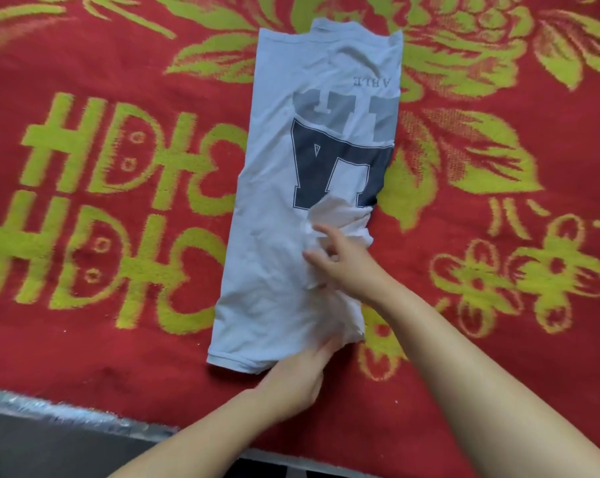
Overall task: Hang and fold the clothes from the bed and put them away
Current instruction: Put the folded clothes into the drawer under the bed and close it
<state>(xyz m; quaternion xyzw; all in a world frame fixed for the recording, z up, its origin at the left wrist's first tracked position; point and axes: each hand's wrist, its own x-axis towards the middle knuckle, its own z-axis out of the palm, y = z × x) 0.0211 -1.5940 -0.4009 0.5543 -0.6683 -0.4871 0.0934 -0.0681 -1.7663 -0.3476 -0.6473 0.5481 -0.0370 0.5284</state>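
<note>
Red bedspread (84,339) with yellow-green flowers and block characters is filling nearly the whole view; a pale strip of bed edge (67,414) is showing at lower left.

White T-shirt (277,270) is lying on the bedspread near its middle, folded lengthwise into a long narrow panel, collar pointing away, hem toward the person. Dark blue and grey printed lettering (329,167) is facing up, reading upside down from here. The shirt's right edge is bunching into wrinkles.

Right hand (346,263) is resting on the bunched cloth at the right edge, midway down, fingers loosely curled and gathering fabric; a firm hold is not plainly showing.

Left hand (298,377) is sitting at the hem's right corner, fingertips reaching under the cloth and hidden, so its grip cannot be told.
</note>
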